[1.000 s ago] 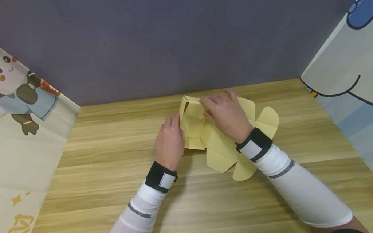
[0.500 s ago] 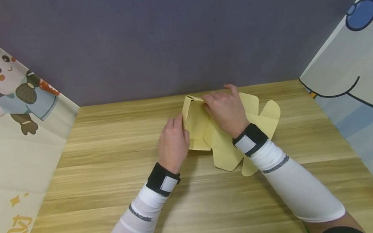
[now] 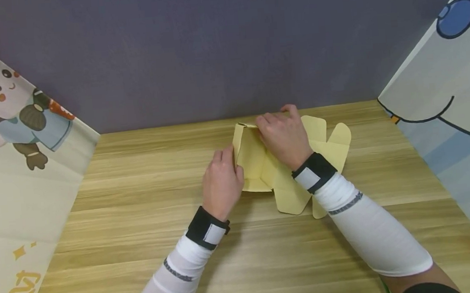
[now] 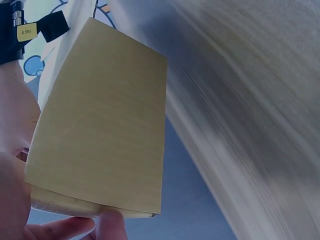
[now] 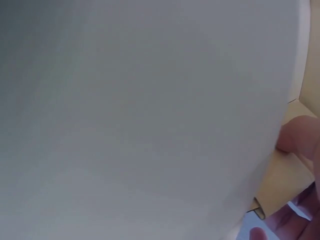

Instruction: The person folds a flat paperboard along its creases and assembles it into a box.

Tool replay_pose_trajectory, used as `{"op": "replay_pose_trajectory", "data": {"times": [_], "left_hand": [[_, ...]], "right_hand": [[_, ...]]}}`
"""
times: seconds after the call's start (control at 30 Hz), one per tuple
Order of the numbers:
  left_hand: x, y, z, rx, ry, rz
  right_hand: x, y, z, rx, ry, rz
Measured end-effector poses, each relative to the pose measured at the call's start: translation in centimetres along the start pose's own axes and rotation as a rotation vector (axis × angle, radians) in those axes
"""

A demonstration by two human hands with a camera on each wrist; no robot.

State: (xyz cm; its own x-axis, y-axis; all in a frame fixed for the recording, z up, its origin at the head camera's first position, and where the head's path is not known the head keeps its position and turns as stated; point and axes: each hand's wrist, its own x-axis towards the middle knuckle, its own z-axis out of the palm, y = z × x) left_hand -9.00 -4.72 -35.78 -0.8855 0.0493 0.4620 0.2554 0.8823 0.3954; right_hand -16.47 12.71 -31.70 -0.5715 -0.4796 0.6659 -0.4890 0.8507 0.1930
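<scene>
At the head frame's centre, the left grip pinches a pale-yellow, partly folded cardboard box by its left wall, the right grip its upper edge.

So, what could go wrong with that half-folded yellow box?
If the left hand slackens, the folded end of the yellow box might spring open. The right hand, pinching the far wall, could crease it. The rounded flap by the right sleeve might get bent.
</scene>
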Motion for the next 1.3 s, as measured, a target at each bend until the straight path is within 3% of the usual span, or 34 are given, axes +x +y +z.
{"op": "replay_pose_trajectory", "data": {"times": [0.53, 0.7, 0.83, 1.03, 1.13, 1.3], "left_hand": [[0.0, -0.1, 0.2, -0.04, -0.015, -0.011], [0.6, 0.0, -0.5, 0.005, 0.007, 0.018], [2.3, 0.6, -1.8, 0.108, 0.057, 0.103], [5.2, 1.8, -3.1, 0.212, 0.059, 0.332], [5.9, 1.9, -3.1, 0.206, 0.039, 0.369], [6.0, 1.7, -3.0, 0.174, 0.032, 0.37]], "right_hand": [[-0.1, 0.4, 0.0, -0.002, -0.015, -0.036], [0.0, 0.5, -0.7, 0.04, -0.051, -0.057], [0.3, 0.1, -1.3, 0.071, -0.07, -0.091], [0.7, -0.7, -1.8, 0.082, -0.073, -0.123], [0.8, -0.9, -2.0, 0.088, -0.08, -0.125], [0.8, -0.9, -2.2, 0.079, -0.099, -0.125]]}}
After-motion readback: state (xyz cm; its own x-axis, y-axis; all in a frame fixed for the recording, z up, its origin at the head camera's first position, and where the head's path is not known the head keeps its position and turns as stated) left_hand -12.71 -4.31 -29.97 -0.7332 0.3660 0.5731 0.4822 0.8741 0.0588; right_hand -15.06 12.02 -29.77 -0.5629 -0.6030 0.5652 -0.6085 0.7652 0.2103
